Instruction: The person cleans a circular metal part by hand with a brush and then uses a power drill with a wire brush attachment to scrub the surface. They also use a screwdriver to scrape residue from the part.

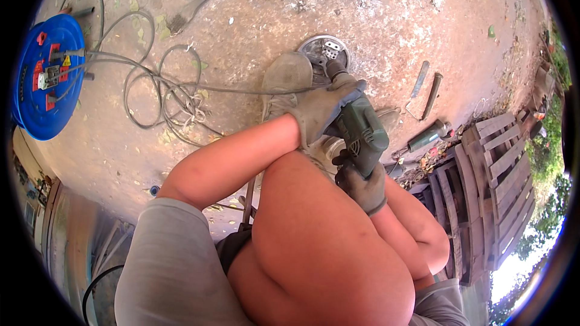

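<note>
A dark green power drill (pixel 363 130) is held in both my hands, its nose tilted down and away from me. My left hand (pixel 329 110), in a grey work glove, wraps around the front of the drill. My right hand (pixel 364 188), gloved too, is closed on its rear grip; that hand's fingers are partly hidden. The drill's chuck (pixel 336 69) reaches into a round metal housing (pixel 345 45) on the ground. The bit's tip is too small to make out. My left shoe (pixel 286 77) stands against the housing's near-left side.
A blue cable reel (pixel 74 105) stands at the left, its grey cable (pixel 145 123) looped over the ground. Far left of centre lies a brush-like tool (pixel 202 1). At the right are two long hand tools (pixel 432 95), a green power tool (pixel 425 137) and stacked wooden pallets (pixel 468 187).
</note>
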### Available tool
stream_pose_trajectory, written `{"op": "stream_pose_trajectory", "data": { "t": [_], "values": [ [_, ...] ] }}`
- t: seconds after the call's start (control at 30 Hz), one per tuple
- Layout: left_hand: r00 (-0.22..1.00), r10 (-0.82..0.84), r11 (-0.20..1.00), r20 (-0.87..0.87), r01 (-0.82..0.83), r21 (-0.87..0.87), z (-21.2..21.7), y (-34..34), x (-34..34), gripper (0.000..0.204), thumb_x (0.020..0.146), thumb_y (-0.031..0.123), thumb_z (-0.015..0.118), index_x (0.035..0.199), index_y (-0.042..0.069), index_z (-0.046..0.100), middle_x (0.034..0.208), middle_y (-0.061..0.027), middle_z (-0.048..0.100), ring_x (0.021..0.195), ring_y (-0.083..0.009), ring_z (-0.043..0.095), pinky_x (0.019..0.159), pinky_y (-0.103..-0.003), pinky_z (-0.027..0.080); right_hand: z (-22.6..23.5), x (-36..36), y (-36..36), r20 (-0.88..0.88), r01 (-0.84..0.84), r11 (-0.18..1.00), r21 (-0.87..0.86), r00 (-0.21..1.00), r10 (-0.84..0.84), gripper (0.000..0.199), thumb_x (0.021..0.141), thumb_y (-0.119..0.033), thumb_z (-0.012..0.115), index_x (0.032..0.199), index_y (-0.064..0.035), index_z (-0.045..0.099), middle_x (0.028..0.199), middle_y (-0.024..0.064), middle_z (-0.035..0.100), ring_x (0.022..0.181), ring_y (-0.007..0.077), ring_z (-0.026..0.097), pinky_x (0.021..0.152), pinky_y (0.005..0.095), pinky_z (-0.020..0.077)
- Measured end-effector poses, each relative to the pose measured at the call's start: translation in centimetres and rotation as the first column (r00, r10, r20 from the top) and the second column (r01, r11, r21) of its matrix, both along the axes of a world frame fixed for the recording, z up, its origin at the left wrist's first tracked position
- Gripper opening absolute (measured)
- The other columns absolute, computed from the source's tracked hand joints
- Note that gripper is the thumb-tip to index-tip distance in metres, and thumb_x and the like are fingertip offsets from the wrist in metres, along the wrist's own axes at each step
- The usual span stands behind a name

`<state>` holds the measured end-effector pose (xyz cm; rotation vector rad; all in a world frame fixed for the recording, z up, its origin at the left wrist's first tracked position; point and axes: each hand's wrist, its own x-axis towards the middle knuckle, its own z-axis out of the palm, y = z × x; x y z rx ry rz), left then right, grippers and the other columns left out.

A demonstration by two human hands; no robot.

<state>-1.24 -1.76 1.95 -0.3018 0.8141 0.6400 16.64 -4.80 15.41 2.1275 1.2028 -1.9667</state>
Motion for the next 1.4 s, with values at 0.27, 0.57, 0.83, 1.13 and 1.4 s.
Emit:
{"op": "stream_pose_trajectory", "data": {
  "t": [0.27,0.57,0.83,1.13,1.4],
  "values": [
    [0.999,0.044,0.999,0.005,-0.044,0.022,-0.1,0.1,0.0,0.057,0.103,0.061,0.072,0.130,0.010,0.071,0.113,-0.0047,0.075,0.097,-0.0174,0.075,0.084,-0.041,0.066,-0.1,0.2,0.6,-0.023,0.006,0.999,-0.044,1.000,-0.007,0.018,0.100,-0.009,0.063,0.110,0.0028,0.073,0.074,0.0056,0.070,0.056,0.0100,0.060,0.051,0.0285,0.0476],
    [0.989,0.144,0.985,0.017,-0.142,-0.098,1.3,1.2,-0.5,0.054,0.103,0.060,0.073,0.129,0.013,0.071,0.110,-0.0033,0.076,0.100,-0.0183,0.075,0.089,-0.043,0.065,1.0,-1.3,2.5,0.061,-0.031,0.996,-0.085,0.997,0.036,0.018,0.099,-0.012,0.066,0.103,0.0026,0.077,0.071,0.0065,0.071,0.056,0.0107,0.062,0.053,0.0302,0.0489],
    [0.985,0.154,0.981,0.077,-0.143,-0.130,0.0,1.4,-0.9,0.047,0.105,0.059,0.071,0.125,0.017,0.071,0.111,-0.0026,0.077,0.103,-0.0181,0.075,0.091,-0.044,0.064,0.5,-2.3,3.2,0.083,-0.025,0.997,-0.079,0.996,0.031,0.019,0.097,-0.013,0.068,0.103,0.0022,0.077,0.072,0.0082,0.072,0.057,0.0120,0.063,0.054,0.0312,0.0497],
    [0.987,0.100,0.990,0.122,-0.087,-0.110,1.9,1.8,-1.2,0.053,0.106,0.062,0.068,0.131,0.015,0.070,0.117,-0.0048,0.077,0.105,-0.0186,0.075,0.093,-0.044,0.064,2.9,-2.4,3.7,0.110,0.060,0.988,-0.145,0.993,-0.044,0.020,0.101,-0.014,0.067,0.109,0.0021,0.075,0.078,0.0075,0.072,0.056,0.0093,0.058,0.049,0.0267,0.0443],
    [0.982,0.116,0.991,0.152,-0.103,-0.091,2.2,3.5,-0.7,0.056,0.107,0.063,0.065,0.135,0.014,0.067,0.118,-0.0075,0.076,0.105,-0.0221,0.076,0.098,-0.047,0.064,3.4,-0.8,7.3,0.012,0.100,0.972,-0.213,0.995,-0.100,0.031,0.101,-0.016,0.067,0.125,0.0032,0.068,0.096,0.0142,0.079,0.065,0.0164,0.067,0.055,0.0305,0.0532]
  ]
}}
